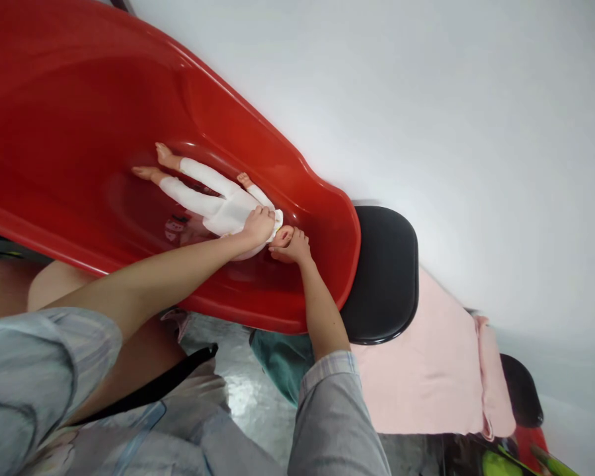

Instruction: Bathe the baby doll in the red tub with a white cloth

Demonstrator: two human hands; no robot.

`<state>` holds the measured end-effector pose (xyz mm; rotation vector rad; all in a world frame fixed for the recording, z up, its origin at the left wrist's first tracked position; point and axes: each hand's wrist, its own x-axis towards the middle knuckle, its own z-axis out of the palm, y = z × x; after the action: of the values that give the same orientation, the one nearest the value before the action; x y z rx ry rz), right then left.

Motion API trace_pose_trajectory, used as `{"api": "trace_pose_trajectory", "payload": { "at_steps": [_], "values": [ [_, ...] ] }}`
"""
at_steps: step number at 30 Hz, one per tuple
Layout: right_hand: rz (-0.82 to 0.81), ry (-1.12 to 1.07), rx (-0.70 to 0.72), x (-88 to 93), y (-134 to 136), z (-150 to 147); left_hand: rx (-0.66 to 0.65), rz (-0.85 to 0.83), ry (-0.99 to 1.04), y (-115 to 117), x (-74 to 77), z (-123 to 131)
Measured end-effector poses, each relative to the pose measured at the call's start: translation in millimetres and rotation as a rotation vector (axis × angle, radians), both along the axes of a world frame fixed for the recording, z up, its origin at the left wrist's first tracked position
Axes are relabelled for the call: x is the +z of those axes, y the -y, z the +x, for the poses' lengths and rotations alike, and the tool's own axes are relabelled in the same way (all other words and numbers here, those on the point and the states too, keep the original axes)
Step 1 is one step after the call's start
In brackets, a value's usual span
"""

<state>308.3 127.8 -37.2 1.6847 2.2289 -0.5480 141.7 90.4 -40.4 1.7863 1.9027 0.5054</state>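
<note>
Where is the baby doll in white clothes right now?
The baby doll in white clothes lies inside the red plastic tub, mid-frame, under the left hand, with the right hand beside it.

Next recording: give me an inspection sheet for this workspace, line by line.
Surface: red plastic baby tub, resting partly on a black padded stool.
Job's things: doll in white clothes lying inside the tub, legs pointing away from the hands.
Clutter: pink towel beside the stool; teal cloth under the tub rim.
Grippers: left hand on the doll's upper body; right hand at its head end.
Cables: nothing seen; a black strap crosses the lap.
Surroundings: white wall, shiny floor.
</note>
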Motion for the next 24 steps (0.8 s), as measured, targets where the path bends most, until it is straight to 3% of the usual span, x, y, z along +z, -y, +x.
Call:
{"api": "trace_pose_trajectory", "payload": {
  "at_steps": [2,8,15,20,24],
  "values": [
    [-0.002,0.001,0.002,1.0,0.3,-0.1,-0.09,0.012,-0.012,-2.8,-1.0,-2.9],
    [-0.008,-0.006,-0.002,2.6,1.0,-0.3,-0.226,0.117,0.253,-5.8,-3.6,-1.9],
    [-0.012,-0.012,0.0,2.5,1.3,0.4,-0.289,0.039,0.158,-4.2,6.2,0.6],
    [-0.016,-0.026,-0.013,1.6,0.1,3.3,-0.208,-0.031,0.126,4.0,20.6,9.8],
    [-0.017,-0.021,0.006,3.0,-0.3,4.2,-0.152,-0.112,0.13,7.3,23.0,18.7]
  ]
}}
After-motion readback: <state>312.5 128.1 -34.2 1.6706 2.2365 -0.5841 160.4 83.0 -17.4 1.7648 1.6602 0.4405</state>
